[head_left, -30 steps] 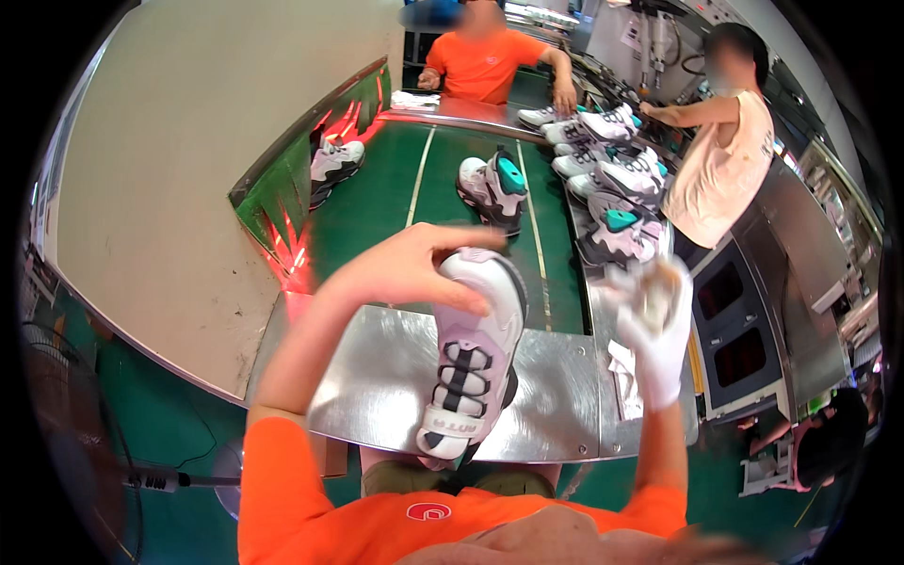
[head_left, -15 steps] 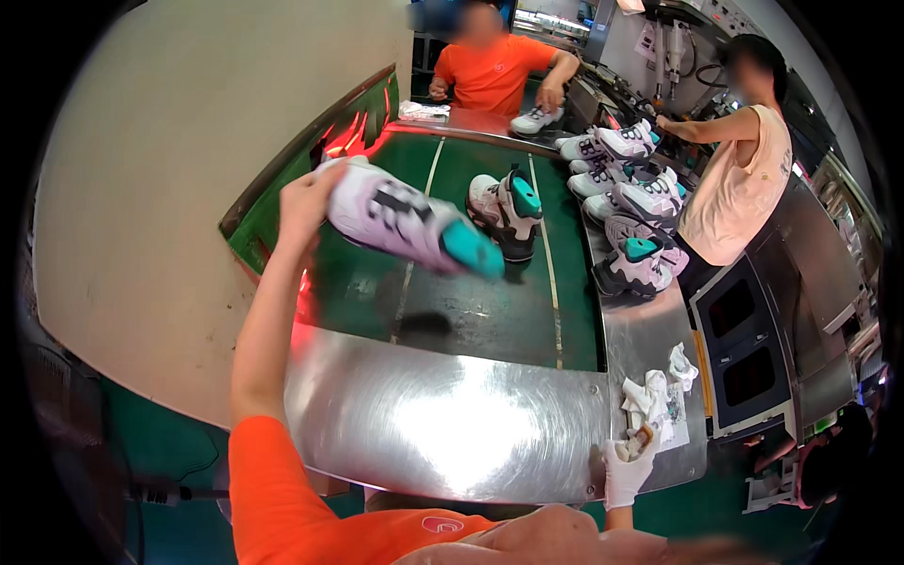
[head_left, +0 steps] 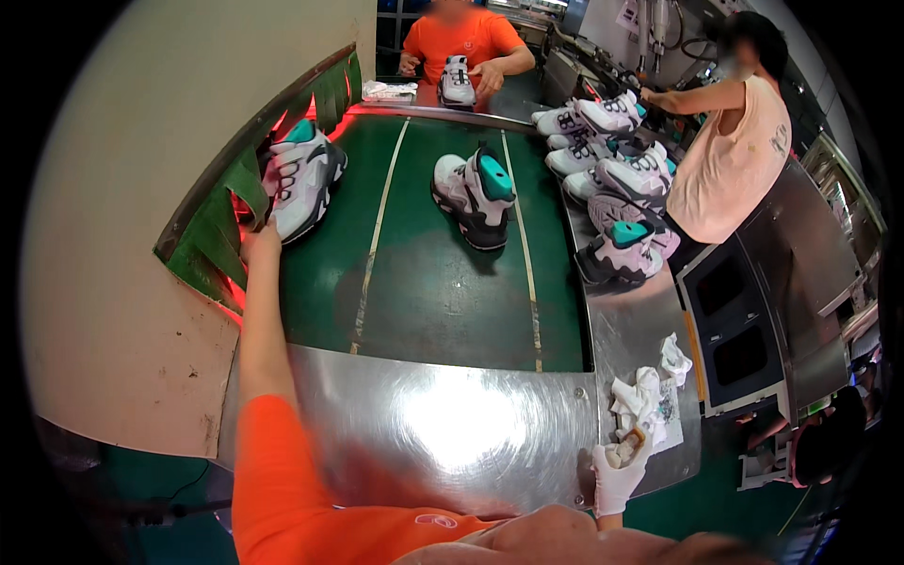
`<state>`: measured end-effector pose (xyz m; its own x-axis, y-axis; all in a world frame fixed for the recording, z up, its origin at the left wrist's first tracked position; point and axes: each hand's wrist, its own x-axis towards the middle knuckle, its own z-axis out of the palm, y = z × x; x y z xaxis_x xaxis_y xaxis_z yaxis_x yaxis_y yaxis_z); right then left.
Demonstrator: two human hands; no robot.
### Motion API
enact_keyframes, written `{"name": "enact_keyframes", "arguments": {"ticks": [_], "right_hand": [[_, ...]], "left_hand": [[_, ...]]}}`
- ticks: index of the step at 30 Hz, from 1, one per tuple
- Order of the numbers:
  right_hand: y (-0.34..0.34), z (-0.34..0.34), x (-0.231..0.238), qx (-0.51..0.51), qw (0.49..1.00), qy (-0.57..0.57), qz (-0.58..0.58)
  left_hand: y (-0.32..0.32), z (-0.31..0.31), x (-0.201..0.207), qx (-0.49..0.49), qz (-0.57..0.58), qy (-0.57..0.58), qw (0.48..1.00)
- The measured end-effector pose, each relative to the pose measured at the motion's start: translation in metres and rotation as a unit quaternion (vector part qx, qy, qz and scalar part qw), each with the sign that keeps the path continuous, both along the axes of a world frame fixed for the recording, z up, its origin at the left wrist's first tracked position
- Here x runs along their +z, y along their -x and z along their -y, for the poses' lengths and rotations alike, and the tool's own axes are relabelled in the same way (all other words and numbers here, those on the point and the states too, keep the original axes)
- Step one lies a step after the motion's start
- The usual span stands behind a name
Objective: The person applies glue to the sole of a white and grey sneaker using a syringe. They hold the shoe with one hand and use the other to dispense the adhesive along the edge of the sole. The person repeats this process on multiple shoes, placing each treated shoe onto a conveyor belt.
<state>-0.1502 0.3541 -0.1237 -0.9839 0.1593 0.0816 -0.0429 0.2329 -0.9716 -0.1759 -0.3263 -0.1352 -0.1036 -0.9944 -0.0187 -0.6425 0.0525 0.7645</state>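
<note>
My left hand [head_left: 262,243] is bare and reaches to the left side of the green belt [head_left: 428,306], against the toe end of a white and lilac sneaker [head_left: 303,188] with a teal collar. Shoe and flaps hide its fingers. That sneaker sits by the green slit curtain [head_left: 212,226], its collar pointing away from me. Another sneaker [head_left: 471,198] with a teal insert stands mid-belt. My right hand [head_left: 620,471], in a white glove, is closed at the near right corner of the metal table, around something small and beige-brown that I cannot make out.
Crumpled white cloths [head_left: 640,400] lie just beyond my right hand. Several sneakers [head_left: 621,188] are piled along the right metal ledge. Across the belt, a co-worker in orange [head_left: 461,42] has a hand at a sneaker [head_left: 458,83]. Another person [head_left: 725,141] stands at machinery on the right.
The sneaker in my left hand has swung from above the belt to the left side by the curtain, its collar now facing away. The far co-worker's sneaker has turned. My right hand stays put.
</note>
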Motion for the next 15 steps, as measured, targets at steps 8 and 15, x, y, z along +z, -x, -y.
{"name": "enact_keyframes", "arguments": {"ticks": [8, 15], "right_hand": [[0.0, 0.007, -0.001, 0.015, 0.998, 0.062, -0.028], [0.005, 0.006, 0.026, 0.037, 0.999, -0.032, 0.013]], "left_hand": [[-0.017, -0.117, -0.039, -0.234, 0.316, 0.111, 0.913], [0.016, -0.21, 0.065, -0.554, 0.396, 0.007, 0.732]]}}
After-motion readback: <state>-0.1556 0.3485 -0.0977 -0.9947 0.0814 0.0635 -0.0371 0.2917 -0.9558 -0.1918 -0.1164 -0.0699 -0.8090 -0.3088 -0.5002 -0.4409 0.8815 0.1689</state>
